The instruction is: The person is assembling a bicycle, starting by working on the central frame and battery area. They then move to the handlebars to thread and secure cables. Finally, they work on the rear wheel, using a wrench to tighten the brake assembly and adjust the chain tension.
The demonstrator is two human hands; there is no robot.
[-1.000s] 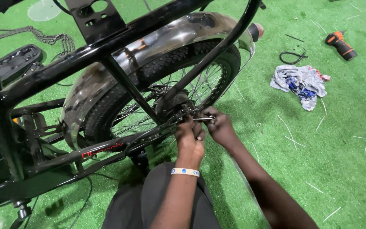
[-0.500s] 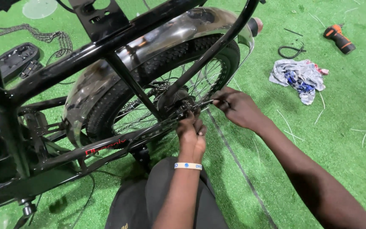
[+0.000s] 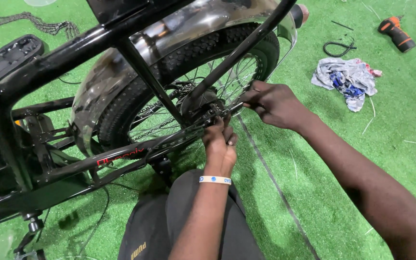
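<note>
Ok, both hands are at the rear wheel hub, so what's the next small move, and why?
Probably turn the thin tool a little with the right hand, since its tip sits at the hub while the left hand braces just below.

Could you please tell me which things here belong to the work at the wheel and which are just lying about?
In use: left hand, right hand, wrench, rear hub, wheel.
Lying about: rag, drill, black cable, chain, pedal.

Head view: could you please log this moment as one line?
left hand at rear wheel hub | right hand gripping a slim tool at the axle | bicycle frame on green turf | rag lying apart
</note>
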